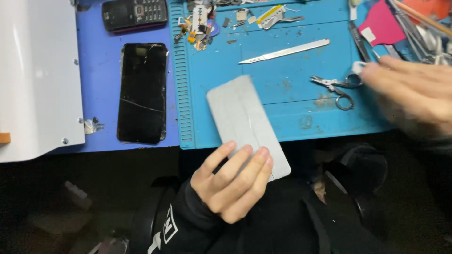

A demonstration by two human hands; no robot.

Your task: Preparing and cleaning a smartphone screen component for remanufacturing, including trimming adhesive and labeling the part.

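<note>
My left hand (233, 181) grips the near end of a flat grey rectangular slab (238, 113), which lies tilted over the front edge of a blue work mat (292, 122). My right hand (414, 96) is blurred at the right, fingers spread, with its fingertips near small scissors (336, 86) on the mat. A small white bit shows at its fingertips; I cannot tell whether the hand holds it. A metal scalpel (285, 51) lies farther back on the mat.
A black phone with a cracked screen (142, 92) lies on the darker blue surface at left. A keypad phone (135, 13) is behind it. A white device (37, 80) sits far left. Small parts (200, 26) and tools (414, 33) crowd the back edge.
</note>
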